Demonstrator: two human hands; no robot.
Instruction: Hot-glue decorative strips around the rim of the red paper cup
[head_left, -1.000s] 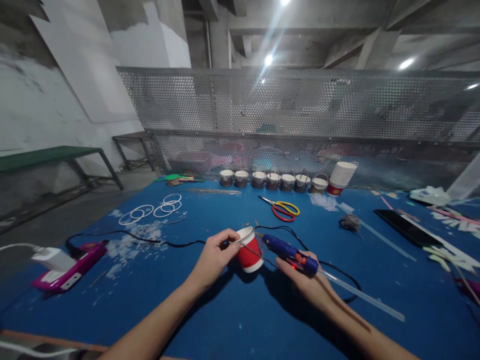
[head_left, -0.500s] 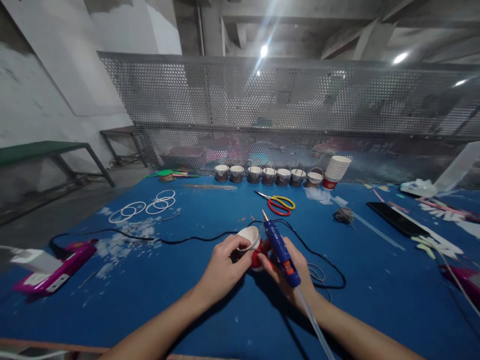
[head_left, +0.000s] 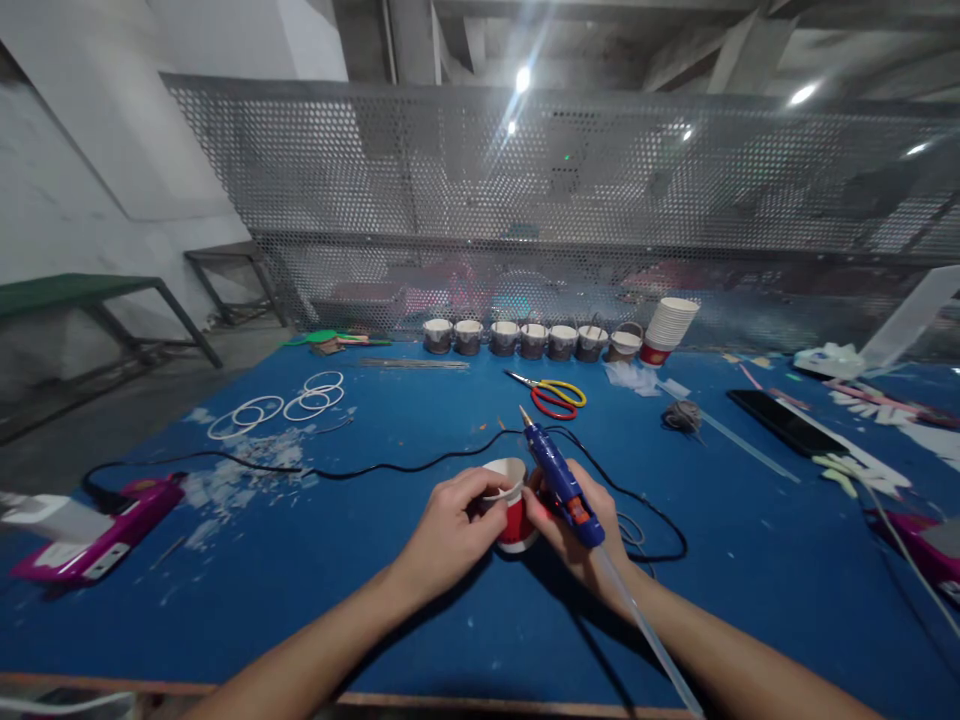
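A red and white paper cup (head_left: 517, 520) stands nearly upright at the front middle of the table, its white rim up. My left hand (head_left: 457, 520) is closed on the cup's left side, thumb and fingers at the rim. A blue hot glue gun (head_left: 559, 475) lies in my right hand (head_left: 589, 520), nozzle pointing up and away, a clear glue stick (head_left: 649, 630) trailing from its back end. The fingertips of that hand also touch the cup's right side. Behind the gun's tip lie scissors (head_left: 551, 395) with one red and one yellow handle.
Several grey-wrapped cups (head_left: 533, 342) line the back, beside a stack of paper cups (head_left: 667, 330). A yarn ball (head_left: 681, 416) and a phone (head_left: 787, 422) lie right. White rings (head_left: 247, 418) and a purple power strip (head_left: 105, 535) lie left. A black cord (head_left: 390, 467) crosses the table.
The cup has turned more upright between my hands, and more of its red side shows. The glue gun stays in my right hand. The whole view has shifted slightly.
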